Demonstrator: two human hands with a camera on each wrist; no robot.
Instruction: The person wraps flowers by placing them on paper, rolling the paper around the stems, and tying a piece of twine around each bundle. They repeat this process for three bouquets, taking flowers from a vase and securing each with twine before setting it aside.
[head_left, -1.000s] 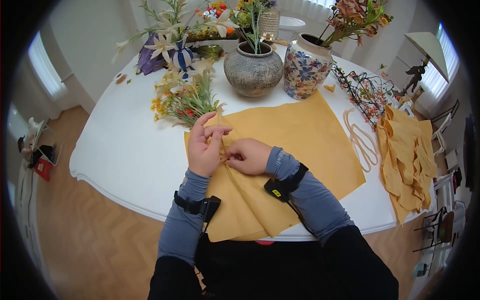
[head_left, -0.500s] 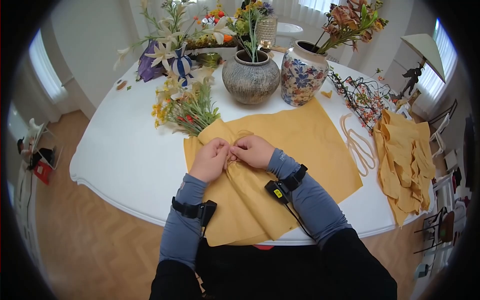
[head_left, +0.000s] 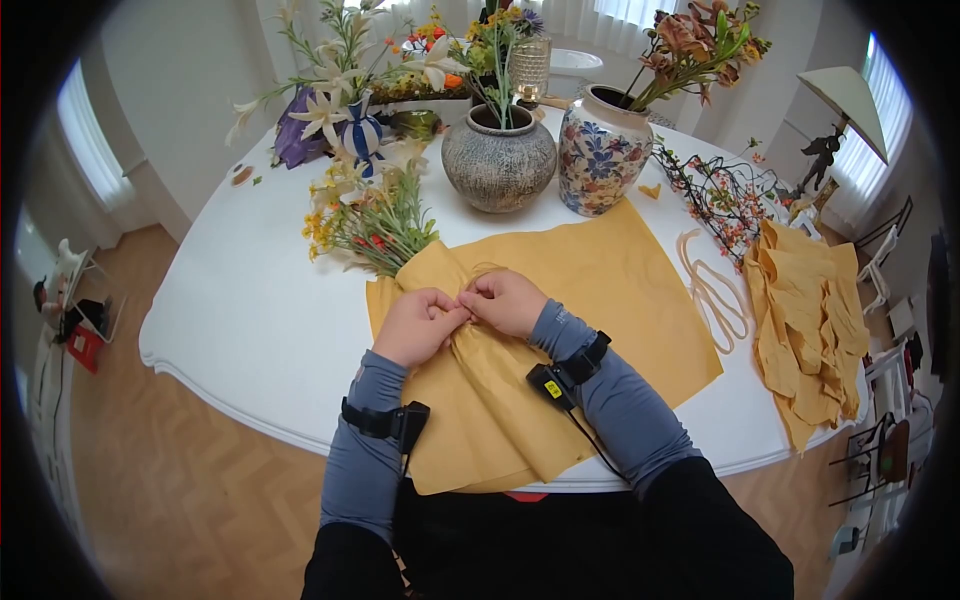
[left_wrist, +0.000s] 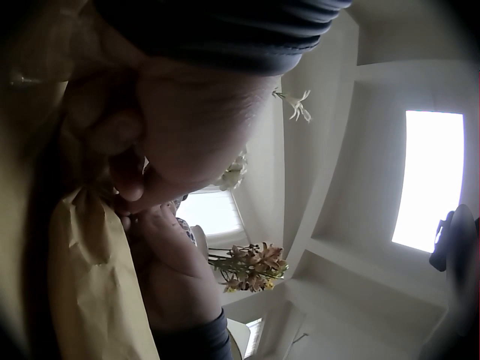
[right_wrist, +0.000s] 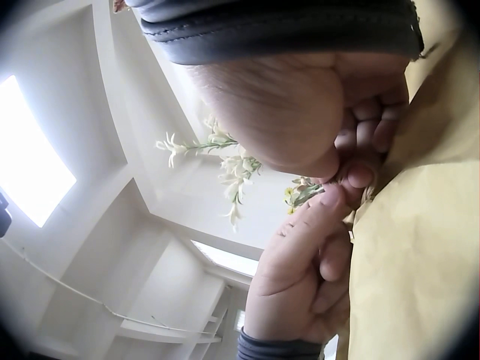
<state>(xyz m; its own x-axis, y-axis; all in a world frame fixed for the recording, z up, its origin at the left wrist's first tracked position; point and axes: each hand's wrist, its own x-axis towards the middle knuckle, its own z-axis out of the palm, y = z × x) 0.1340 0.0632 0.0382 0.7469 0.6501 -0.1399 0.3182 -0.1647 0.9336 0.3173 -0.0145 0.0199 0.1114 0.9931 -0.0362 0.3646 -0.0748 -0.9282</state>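
A bouquet of yellow, white and red flowers (head_left: 375, 235) lies on its side, its lower part rolled in yellow wrapping paper (head_left: 470, 410). The paper is cinched into folds at a waist, which shows as tight gathers in the left wrist view. Right at this waist my left hand (head_left: 412, 325) pinches a thin tan ribbon between thumb and curled fingers. My right hand (head_left: 508, 303) meets it fingertip to fingertip, pinching the ribbon too. Most of the ribbon is hidden by the fingers; a bit shows just above the right hand.
Behind the paper stand a grey textured vase (head_left: 500, 160) and a floral vase (head_left: 603, 150), both with flowers. To the right lie a loose tan ribbon (head_left: 715, 290), berry branches (head_left: 725, 205) and crumpled yellow paper (head_left: 805, 330). A blue-striped vase (head_left: 360, 140) stands at back left.
My left hand, earlier raised with a ribbon end pulled up, has come down to the paper's waist beside the right hand. In the last half second the hands have barely shifted.
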